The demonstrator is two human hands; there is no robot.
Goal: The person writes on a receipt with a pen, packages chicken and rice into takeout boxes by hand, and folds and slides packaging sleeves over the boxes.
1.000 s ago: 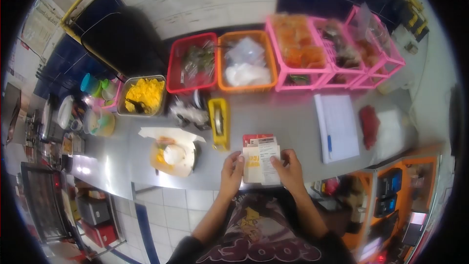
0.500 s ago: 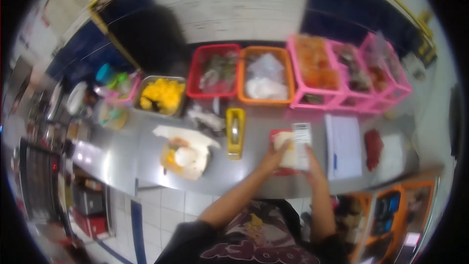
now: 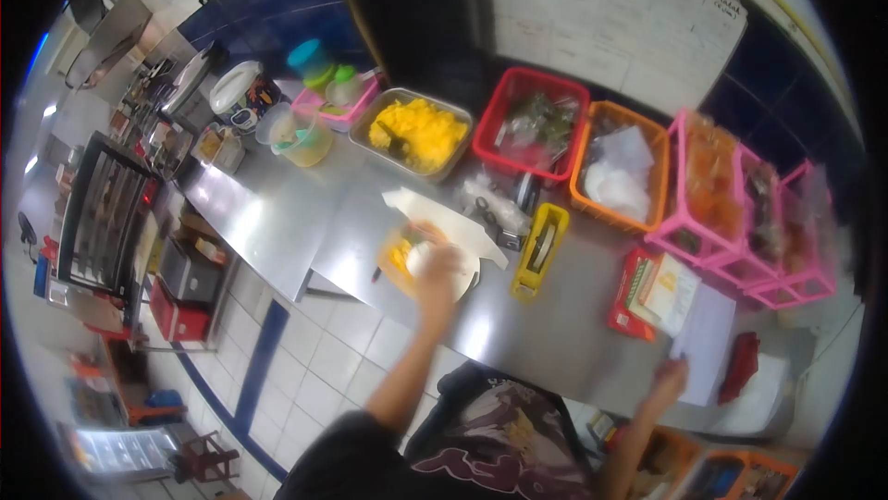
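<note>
My left hand (image 3: 437,271) reaches out over the open paper food box (image 3: 404,257) on the steel counter (image 3: 277,222); it is blurred, and I cannot tell whether it grips anything. My right hand (image 3: 668,380) rests low at the counter's near edge, beside the white pad of paper (image 3: 705,345), with nothing visibly in it. The red packet with receipts on top (image 3: 655,292) lies on the counter, away from both hands. A yellow tape dispenser (image 3: 541,251) stands between the box and the packet.
A metal tray of yellow food (image 3: 418,133), a red basket (image 3: 530,123), an orange basket (image 3: 619,169) and pink baskets (image 3: 740,213) line the back. Cups and containers (image 3: 296,125) crowd the far left. A red cloth (image 3: 740,366) lies at the right. Tiled floor lies below the counter.
Both hands let go of the receipts and red packet, which now lie on the counter. My left hand moved left to the food box, my right dropped back. The view swung left.
</note>
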